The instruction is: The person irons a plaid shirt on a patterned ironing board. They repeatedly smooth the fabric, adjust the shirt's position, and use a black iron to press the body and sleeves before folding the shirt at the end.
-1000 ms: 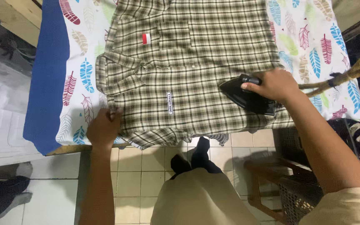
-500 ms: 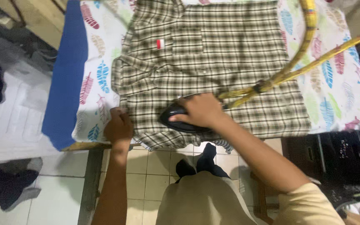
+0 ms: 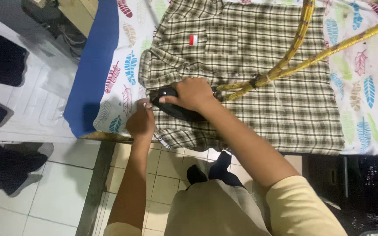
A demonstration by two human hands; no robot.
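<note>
Broadly, from largest to smallest:

Surface (image 3: 93, 78): a padded ironing surface with a blue underlayer showing along its left edge, running from the left side to the right edge of the view.
Cover sheet (image 3: 123, 65): white cloth printed with red, blue and green feathers, spread over the surface and showing to the left and right of the shirt.
Floor (image 3: 57, 192): pale tiles at the near side, with the person's dark-socked feet on them.
Shirt (image 3: 259, 65): olive and cream plaid, laid flat in the middle of the cover sheet, its near hem at the near edge of the surface; a chest pocket and a small red and white patch lie toward the far left.
Cord (image 3: 294, 48): a yellow braided cable in two strands, coming from the far right and crossing the shirt to the iron.
Iron (image 3: 184, 111): black, resting on the shirt's near left part, partly hidden under the right hand.
Right hand (image 3: 193, 94): fingers wrapped closed over the iron's handle, palm down.
Left hand (image 3: 141, 122): just left of the iron, fingers pressed together and bent down onto the shirt's left edge, holding the cloth against the surface; whether it pinches the fabric cannot be told.
</note>
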